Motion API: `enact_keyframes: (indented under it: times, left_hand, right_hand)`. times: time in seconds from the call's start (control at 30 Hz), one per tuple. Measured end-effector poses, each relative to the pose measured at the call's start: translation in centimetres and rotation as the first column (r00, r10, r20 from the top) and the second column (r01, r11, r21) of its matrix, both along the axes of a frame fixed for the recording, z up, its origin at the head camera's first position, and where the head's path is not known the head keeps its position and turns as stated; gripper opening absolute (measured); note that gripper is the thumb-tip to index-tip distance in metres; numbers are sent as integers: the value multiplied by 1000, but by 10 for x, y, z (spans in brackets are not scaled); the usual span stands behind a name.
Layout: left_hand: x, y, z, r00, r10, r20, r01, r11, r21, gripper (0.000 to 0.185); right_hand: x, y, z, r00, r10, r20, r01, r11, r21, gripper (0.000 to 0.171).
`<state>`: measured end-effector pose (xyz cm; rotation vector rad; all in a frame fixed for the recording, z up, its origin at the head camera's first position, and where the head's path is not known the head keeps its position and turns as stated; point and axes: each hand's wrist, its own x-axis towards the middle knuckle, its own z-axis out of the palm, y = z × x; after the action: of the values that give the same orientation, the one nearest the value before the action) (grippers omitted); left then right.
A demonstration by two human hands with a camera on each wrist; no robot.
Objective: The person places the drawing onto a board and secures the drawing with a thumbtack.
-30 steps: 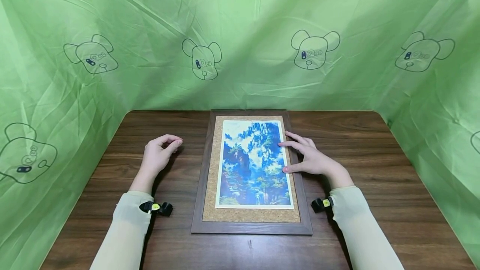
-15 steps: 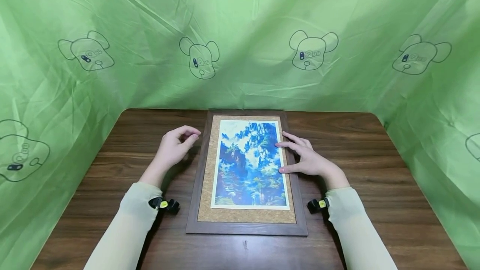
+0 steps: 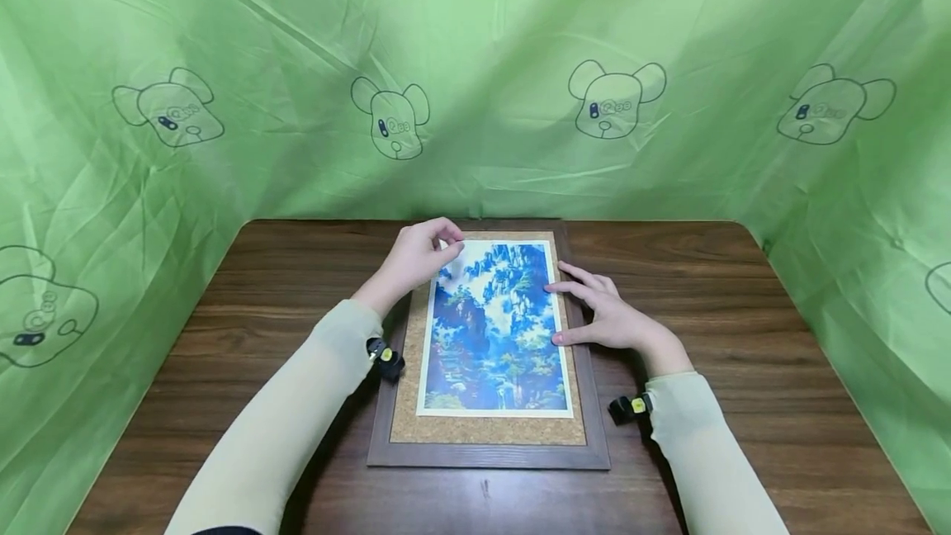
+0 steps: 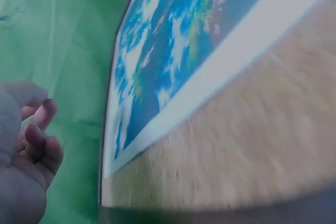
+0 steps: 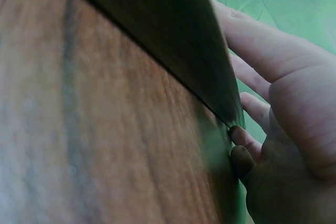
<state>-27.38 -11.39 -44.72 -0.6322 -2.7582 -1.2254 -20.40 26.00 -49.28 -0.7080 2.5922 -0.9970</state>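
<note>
A landscape print (image 3: 494, 329) in blues, with a white border, lies on a framed cork board (image 3: 490, 430). Above the print's upper left corner is my left hand (image 3: 418, 258), its thumb and forefinger brought close together. The left wrist view shows this left hand (image 4: 23, 145) with several fingers curled in; whether something small sits between the fingertips cannot be made out. My right hand (image 3: 612, 316) spreads its fingers over the board's right side, thumb and fingertips resting at the print's right edge. In the right wrist view the right hand (image 5: 299, 103) reaches over the frame's side.
The board lies on a dark wooden table (image 3: 743, 353), its far end close to the back edge. Green fabric (image 3: 475, 64) printed with bear heads hangs behind and along both sides. A small black camera is strapped at each wrist.
My left hand has moved right and away from me, from the bare table to above the print's upper left corner. The right hand keeps its place on the print's edge.
</note>
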Motion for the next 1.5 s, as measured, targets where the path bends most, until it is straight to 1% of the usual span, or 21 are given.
enact_keyframes:
  times: [0.1,0.27,0.43,0.53,0.63,0.8,0.87,0.97,1.03,1.1,1.23,1.37,1.5]
  left_hand:
    - [-10,12,-6,1000,-14,3,14,999,-33,19]
    - [-25,27,-16,1000,-28,-3,27,996,-87,15]
    - [-35,37,-20,999,-19,-29,15,991,-131,11]
    - [-39,42,-21,1000,-19,-25,15,990,-139,13]
    - [-42,47,-22,1000,-21,-16,19,987,-158,14]
    - [-45,52,-24,1000,-17,-20,13,983,-183,16]
    - [-45,54,-25,1000,0,-4,-1,985,-175,17]
    - [-45,57,-26,999,42,23,-38,986,-161,17]
    - [-44,58,-27,998,65,27,-60,985,-162,14]
    - [-44,59,-27,997,75,23,-70,983,-171,11]
    - [-44,59,-30,998,58,13,-55,982,-181,9]
    - [-45,60,-31,998,49,29,-43,984,-174,8]
    - [-46,61,-32,998,52,39,-45,984,-172,8]
  right_hand:
    - [0,-1,0,1000,4,3,-4,1000,-3,84]
    - [-1,-1,0,1000,5,7,-5,1000,-2,84]
    - [-1,-1,1,1000,6,6,-5,1000,-7,84]
    - [-1,0,1,1000,4,6,-4,1000,-9,84]
    - [-1,0,0,1000,3,7,-3,1000,-11,84]
    - [-2,1,-1,1000,4,1,-4,1000,-12,84]
    - [-2,1,-1,1000,4,0,-4,1000,-11,84]
    - [-2,1,-1,1000,5,-1,-5,1000,-12,84]
    - [-2,1,-2,1000,5,-3,-5,1000,-12,84]
    - [-3,0,-2,1000,6,-3,-6,1000,-12,83]
    - [-3,0,-1,1000,7,-1,-7,1000,-14,83]
    - [-2,0,-1,1000,6,-2,-6,1000,-14,84]
    - [-4,1,-3,1000,5,-7,-5,1000,-10,84]
